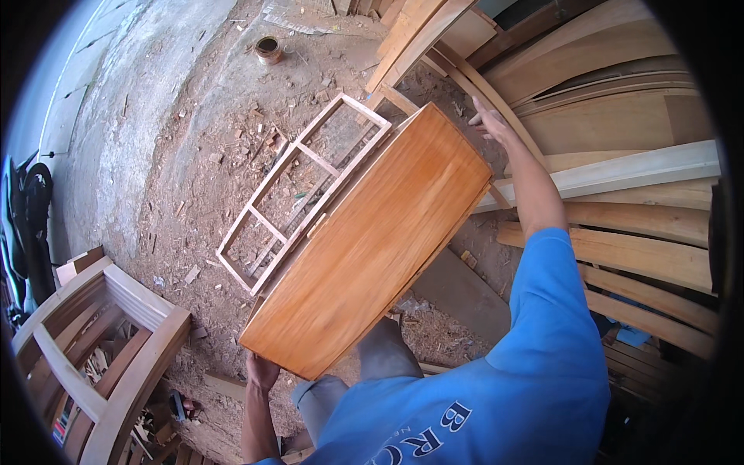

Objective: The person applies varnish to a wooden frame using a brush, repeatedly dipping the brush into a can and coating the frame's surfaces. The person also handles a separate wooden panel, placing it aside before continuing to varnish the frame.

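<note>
A broad, orange-brown wooden panel (372, 248) with a smooth grained face lies tilted in front of me, its far end toward the upper right. My left hand (262, 372) grips the panel's near left corner, the fingertips partly hidden under the edge. Beyond the panel's far right corner, my right hand (488, 122) is open, fingers stretched out, and appears apart from the wood. Along the panel's left side runs a pale wooden frame (319, 161) with crossbars; whether the two are joined I cannot tell.
Wood scraps and shavings litter the dirt floor (186, 232). An open can (267, 50) stands at the far side. Stacked boards (620, 139) crowd the right. At lower left sits a curved slatted wooden frame (108, 364), with a motorbike (31, 225) beyond it.
</note>
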Available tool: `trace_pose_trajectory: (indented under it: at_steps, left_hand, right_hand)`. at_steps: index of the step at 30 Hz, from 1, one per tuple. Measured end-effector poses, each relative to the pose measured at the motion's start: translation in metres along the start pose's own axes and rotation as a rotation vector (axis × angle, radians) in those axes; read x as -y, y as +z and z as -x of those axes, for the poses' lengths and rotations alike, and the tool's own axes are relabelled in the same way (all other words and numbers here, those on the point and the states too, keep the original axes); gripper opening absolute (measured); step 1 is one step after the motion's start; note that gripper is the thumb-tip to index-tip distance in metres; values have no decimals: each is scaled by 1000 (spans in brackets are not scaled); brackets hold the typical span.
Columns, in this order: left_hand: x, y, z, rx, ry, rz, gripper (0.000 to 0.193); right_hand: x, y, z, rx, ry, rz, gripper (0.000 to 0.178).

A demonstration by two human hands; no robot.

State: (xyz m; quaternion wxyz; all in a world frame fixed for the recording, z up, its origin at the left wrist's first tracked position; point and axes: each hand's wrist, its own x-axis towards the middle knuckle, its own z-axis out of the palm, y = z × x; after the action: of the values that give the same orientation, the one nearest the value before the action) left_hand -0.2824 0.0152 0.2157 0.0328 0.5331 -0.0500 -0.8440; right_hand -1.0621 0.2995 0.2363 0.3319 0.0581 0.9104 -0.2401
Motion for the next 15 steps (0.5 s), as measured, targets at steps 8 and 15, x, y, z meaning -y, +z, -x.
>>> trace_pose_trajectory:
  at_steps: [8, 15]
  left_hand:
    - [-5, -5, 10, -106, -75, -243, 70]
    - [-35, -82, 53, -221, 68, -181, 75]
  right_hand:
    - [-91, 10, 174, -668, -732, 76, 34]
    - [-231, 254, 393, 2, 311, 155, 37]
